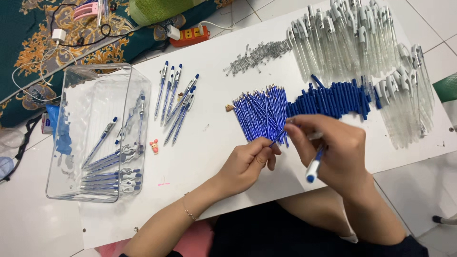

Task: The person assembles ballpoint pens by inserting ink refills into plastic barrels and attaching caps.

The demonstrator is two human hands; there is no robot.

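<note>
Your hands meet just above the near edge of the white board (190, 190), and my reading is that you are at the refill step of putting a pen together: your left hand (245, 164) pinches one thin blue refill (277, 139) between thumb and fingertips, its far end pointing toward your right hand (333, 152), whose fingers are curled shut around a clear pen barrel (315, 164) with a blue tip pointing down at you. As I judge it, the next move calls for lining the refill up with the open end of the barrel and sliding it straight in, which needs a steady pinch and a small tilt of the barrel. Just beyond your hands, at the middle of the board, lies one fanned heap of blue refills (262, 114), too many to count, and beside it toward the right edge one heap of dark blue caps or grips (333, 97), also past counting. At the left edge stands one clear plastic bin (95, 133) holding about ten finished pens. Next to it on the board lie roughly seven more finished pens (175, 102). Along the far edge sit one small pile of metal springs (259, 54) and two big heaps of clear barrels (347, 35), uncountable
</note>
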